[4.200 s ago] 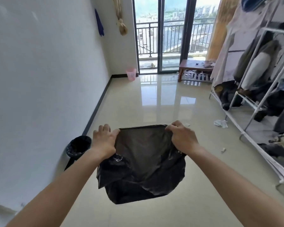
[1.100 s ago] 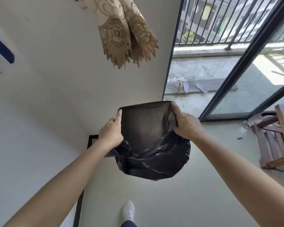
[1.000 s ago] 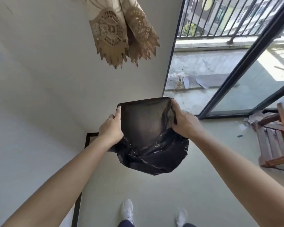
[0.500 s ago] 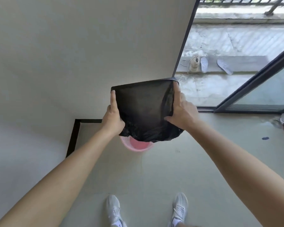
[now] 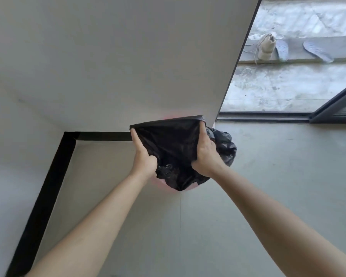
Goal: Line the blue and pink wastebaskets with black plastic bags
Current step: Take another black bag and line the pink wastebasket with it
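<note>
I hold a black plastic bag (image 5: pixel 174 144) with its mouth stretched wide between both hands. My left hand (image 5: pixel 144 158) grips the bag's left edge and my right hand (image 5: pixel 205 156) grips its right edge. Directly beneath the bag stands the pink wastebasket (image 5: pixel 190 188), almost wholly hidden; only slivers of its pink rim show below and above the bag. The bag's loose bottom bunches out to the right of my right hand. The blue wastebasket is out of view.
The basket stands in the room's corner by a white wall (image 5: pixel 108 66) with a black skirting board (image 5: pixel 54 168). A glass sliding door frame (image 5: pixel 268 114) is to the right. A shoe (image 5: pixel 266 47) and insoles lie on the balcony outside.
Both hands have lowered the open bag down onto the pink wastebasket, which now shows less. The view has come closer to the corner, and my shoes have dropped out of sight.
</note>
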`<state>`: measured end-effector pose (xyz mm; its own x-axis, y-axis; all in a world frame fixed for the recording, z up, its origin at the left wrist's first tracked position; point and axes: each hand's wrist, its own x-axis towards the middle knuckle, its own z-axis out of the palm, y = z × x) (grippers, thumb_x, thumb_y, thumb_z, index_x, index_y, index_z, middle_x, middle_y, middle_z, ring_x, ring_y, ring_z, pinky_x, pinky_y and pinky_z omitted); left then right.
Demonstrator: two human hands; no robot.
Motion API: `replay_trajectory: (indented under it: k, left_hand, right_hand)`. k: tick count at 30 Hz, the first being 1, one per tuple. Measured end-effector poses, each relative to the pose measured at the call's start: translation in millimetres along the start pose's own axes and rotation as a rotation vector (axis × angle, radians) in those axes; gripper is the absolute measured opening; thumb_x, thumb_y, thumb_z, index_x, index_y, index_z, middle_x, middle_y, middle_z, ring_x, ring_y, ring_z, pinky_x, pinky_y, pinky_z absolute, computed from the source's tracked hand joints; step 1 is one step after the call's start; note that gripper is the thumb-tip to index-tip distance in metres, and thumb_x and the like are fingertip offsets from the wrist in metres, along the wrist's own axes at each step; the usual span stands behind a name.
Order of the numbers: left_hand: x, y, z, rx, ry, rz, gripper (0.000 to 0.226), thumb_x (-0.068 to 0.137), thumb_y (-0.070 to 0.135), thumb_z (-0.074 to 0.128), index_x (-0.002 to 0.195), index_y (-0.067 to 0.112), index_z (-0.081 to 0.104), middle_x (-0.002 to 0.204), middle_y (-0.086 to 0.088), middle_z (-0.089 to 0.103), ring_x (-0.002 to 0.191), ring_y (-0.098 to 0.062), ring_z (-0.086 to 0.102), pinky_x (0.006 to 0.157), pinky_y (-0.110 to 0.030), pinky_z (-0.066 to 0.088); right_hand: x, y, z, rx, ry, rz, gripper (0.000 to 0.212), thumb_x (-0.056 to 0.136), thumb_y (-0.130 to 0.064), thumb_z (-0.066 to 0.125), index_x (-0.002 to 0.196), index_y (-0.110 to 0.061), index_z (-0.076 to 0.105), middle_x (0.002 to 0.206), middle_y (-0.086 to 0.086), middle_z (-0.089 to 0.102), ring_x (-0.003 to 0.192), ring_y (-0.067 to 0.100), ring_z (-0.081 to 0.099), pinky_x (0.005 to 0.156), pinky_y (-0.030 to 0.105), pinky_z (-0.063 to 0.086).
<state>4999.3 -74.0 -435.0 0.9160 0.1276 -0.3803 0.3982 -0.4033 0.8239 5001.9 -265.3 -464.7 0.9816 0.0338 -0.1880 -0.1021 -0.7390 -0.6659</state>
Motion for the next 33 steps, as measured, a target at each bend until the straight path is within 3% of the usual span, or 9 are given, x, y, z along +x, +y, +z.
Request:
replay_trajectory:
  k: [5,10,14,16,18,21,26,30,33]
  left_hand:
    - [69.7,-45.0,16.6,-0.051,0.064,0.036,0.109,0.079,-0.017,0.03,0.138,0.054,-0.028,0.162,0.008,0.005,0.138,-0.019,0.036,0.111,-0.043,0.038]
    - [102.2,-61.4,31.4,0.114,0.114,0.121,0.096,0.083,-0.007,0.034,0.149,0.037,-0.02,0.145,0.003,0.037,0.091,-0.016,0.056,0.079,-0.027,0.05]
    - [99.6,-68.0,37.8,0.626,-0.045,0.063,0.071,0.09,-0.002,0.037,0.154,0.015,0.01,0.109,-0.009,0.057,0.084,-0.024,0.055,0.065,-0.023,0.04]
    - [97.8,-65.4,38.0,0.759,-0.112,0.169,0.042,0.084,-0.005,0.037,0.121,0.01,0.05,0.086,-0.004,0.054,0.084,-0.028,0.053,0.061,-0.031,0.038]
    - [100.5,-62.2,34.7,0.826,-0.037,0.322,0.033,0.079,-0.008,0.038,0.102,0.009,0.055,0.094,-0.008,0.058,0.097,-0.033,0.055,0.066,-0.037,0.042]
    - [102.5,-60.0,23.6,0.959,0.277,0.53,0.059,0.078,-0.007,0.046,0.131,0.017,0.053,0.138,-0.009,0.046,0.125,-0.034,0.039,0.093,-0.044,0.039]
    - [113.9,-81.4,31.8,0.656,0.243,0.397,0.059,0.081,-0.011,0.041,0.135,0.009,0.054,0.149,-0.012,0.041,0.134,-0.034,0.039,0.107,-0.042,0.036]
    - [90.3,-78.1,67.8,0.443,0.25,0.47,0.058,0.079,-0.015,0.037,0.132,0.0,0.054,0.141,-0.015,0.051,0.13,-0.033,0.045,0.107,-0.032,0.033]
    - [64.2,-78.0,96.2,0.477,0.108,0.511,0.067,0.082,-0.016,0.032,0.146,0.004,0.038,0.156,-0.011,0.033,0.142,-0.028,0.031,0.116,-0.027,0.02]
  right_hand:
    - [62.3,30.0,64.3,0.034,-0.09,-0.034,0.127,0.076,0.013,0.061,0.147,-0.029,-0.036,0.159,0.017,0.021,0.126,0.041,0.049,0.099,0.037,0.047]
    - [106.2,31.8,96.3,0.274,-0.115,0.076,0.118,0.087,0.005,0.057,0.145,-0.026,-0.04,0.113,0.016,0.06,0.099,0.034,0.064,0.071,0.028,0.051]
    - [93.5,32.8,94.2,-0.572,-0.721,0.155,0.079,0.09,-0.037,0.071,0.153,-0.012,0.032,0.136,0.008,0.055,0.116,0.031,0.056,0.09,0.034,0.046]
    - [84.4,42.6,92.2,-0.728,-0.793,0.152,0.062,0.09,-0.046,0.068,0.14,-0.013,0.052,0.123,0.005,0.06,0.099,0.026,0.057,0.085,0.033,0.046]
    - [84.4,50.1,83.7,-0.577,-0.668,0.121,0.054,0.091,-0.049,0.063,0.129,-0.011,0.059,0.118,0.005,0.064,0.095,0.025,0.056,0.083,0.032,0.044]
    - [89.0,54.4,55.7,-0.425,-0.274,-0.039,0.039,0.1,-0.044,0.048,0.101,-0.01,0.066,0.097,0.008,0.065,0.086,0.027,0.058,0.074,0.032,0.042]
    - [63.3,76.7,15.1,-0.849,0.251,-0.316,0.022,0.097,-0.02,0.043,0.098,-0.014,0.064,0.09,0.006,0.067,0.083,0.031,0.063,0.059,0.033,0.037]
    - [36.5,92.0,17.2,-0.738,-0.116,-0.108,0.009,0.088,0.001,0.046,0.093,-0.005,0.051,0.102,0.016,0.062,0.082,0.03,0.056,0.064,0.034,0.041]
    - [28.2,106.7,35.9,-0.549,-0.49,0.097,0.036,0.088,0.003,0.044,0.124,0.0,0.047,0.123,0.02,0.056,0.109,0.035,0.059,0.081,0.042,0.053]
